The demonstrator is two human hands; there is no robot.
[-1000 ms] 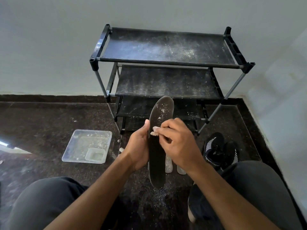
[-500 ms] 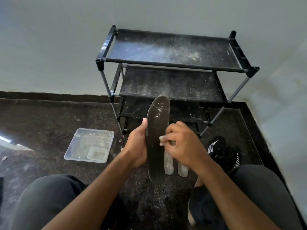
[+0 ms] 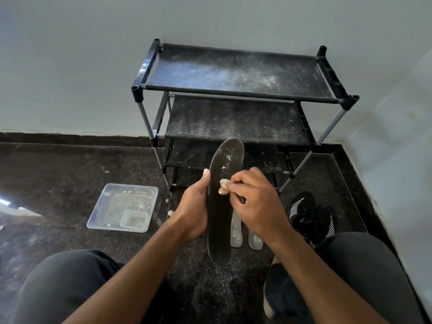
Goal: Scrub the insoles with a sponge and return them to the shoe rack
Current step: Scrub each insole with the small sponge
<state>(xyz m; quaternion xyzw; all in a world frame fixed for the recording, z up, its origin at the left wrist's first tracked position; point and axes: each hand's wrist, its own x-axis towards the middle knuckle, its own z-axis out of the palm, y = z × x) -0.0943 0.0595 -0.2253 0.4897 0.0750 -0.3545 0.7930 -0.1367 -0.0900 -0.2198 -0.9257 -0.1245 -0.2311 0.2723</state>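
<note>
Closest to the cam: both knees in dark pants, forearms reaching fwd. The left hand (image 3: 195,206) has its grip wrapped round the left edge of the black insole (image 3: 221,206), thumb up along the side, holding it roughly upright w/ the toe end pointing away toward the rack. The right hand (image 3: 254,202) has a narrow pinch grip on a small pale sponge (image 3: 224,186) (tbh more of a crumbly scrap), pressed onto the insole face about a third down from the toe.

So imo we're mid-scrub on this one. There are white specks above the sponge near the toe, so that patch looks not done yet. Next move prob calls for working the sponge up over those specks w/ the left hand bracing from behind so the thing doesn't flex.

On the floor just behind the insole: two pale translucent pieces (image 3: 236,230) lying side by side, can't tell what they are. A black sneaker w/ white stripes (image 3: 304,213) sits to the right, and a clear plastic tray (image 3: 98,218) w/ a smaller tub inside sits to the left.

Farthest back: the black shoe rack (image 3: 236,92) against the wall. Its shelves are dusty, nothing on the top two, which is where the insole has to end up.
</note>
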